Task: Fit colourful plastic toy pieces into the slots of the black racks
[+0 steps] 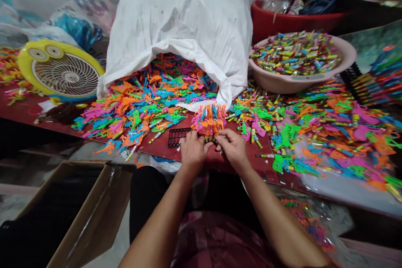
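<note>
A black plastic rack with a grid of slots lies at the front of the red table. A tight row of small plastic toys, mostly orange with some pink and blue, stands upright in its right part. My left hand is closed over the near edge of the rack, its thumb by the toys' bases. My right hand pinches at the right end of the row; what sits between its fingertips is too small to make out.
A white sack spills a heap of colourful toys behind the rack. A pink basin holds small capped tubes. More toys lie at right. A yellow fan stands left; a cardboard box sits below.
</note>
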### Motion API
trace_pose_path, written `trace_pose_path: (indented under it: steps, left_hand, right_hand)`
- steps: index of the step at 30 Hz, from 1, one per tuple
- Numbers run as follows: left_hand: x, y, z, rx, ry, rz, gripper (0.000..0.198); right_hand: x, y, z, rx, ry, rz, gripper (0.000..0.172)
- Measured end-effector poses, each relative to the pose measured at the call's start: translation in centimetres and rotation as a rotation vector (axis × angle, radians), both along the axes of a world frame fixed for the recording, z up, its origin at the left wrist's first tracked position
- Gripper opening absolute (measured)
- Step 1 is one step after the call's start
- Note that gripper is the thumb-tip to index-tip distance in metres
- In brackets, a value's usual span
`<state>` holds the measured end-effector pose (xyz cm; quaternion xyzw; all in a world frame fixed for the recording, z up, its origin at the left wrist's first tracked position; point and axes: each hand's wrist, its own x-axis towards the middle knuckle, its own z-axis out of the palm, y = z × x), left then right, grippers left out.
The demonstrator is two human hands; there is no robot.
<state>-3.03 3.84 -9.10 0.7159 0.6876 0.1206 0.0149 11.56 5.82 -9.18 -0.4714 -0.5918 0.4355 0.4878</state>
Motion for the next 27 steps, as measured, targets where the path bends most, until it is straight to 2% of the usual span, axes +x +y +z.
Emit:
trace_pose_path:
  steps: [3,7,10,13,17,20,23,27]
  left_hand:
    - [0.0,-0.2,-0.1,0.019,-0.017,-0.015,0.041]
    - [-0.1,-0.5,0.0,0.043,-0.022,-0.036,0.042]
    - [-0.1,-0.6,0.1,0.042,-0.022,-0.032,0.041]
    - [-0.2,-0.5,0.1,0.031,-0.018,-0.033,0.038]
    - [-0.2,-0.3,-0.1,0.033,-0.009,-0.027,0.039]
    - [-0.2,-0.2,-0.1,0.021,-0.004,-0.024,0.040]
    - [-0.2,-0.2,0.0,-0.004,0.002,-0.018,0.041]
    - [-0.1,-0.3,0.1,-0.007,0.010,-0.022,0.039]
  right_hand:
    - [0.2,0.1,0.3,-0.032,-0.055,0.015,0.025]
    - [0.2,-0.3,0.9,0.161,-0.447,0.024,0.010]
    - [-0.2,-0.5,1.1,0.252,-0.605,-0.027,0.018]
    - [-0.4,-0.3,0.8,0.216,-0.525,-0.043,0.020]
    - [-0.5,0.2,0.2,-0.021,-0.207,0.016,0.012]
    - [-0.9,0.3,-0.1,-0.111,-0.031,-0.053,0.017]
    - [-1.2,0.2,-0.2,-0.086,0.007,-0.080,0.019]
    - [-1.1,-0.1,-0.4,0.043,-0.085,-0.075,0.021]
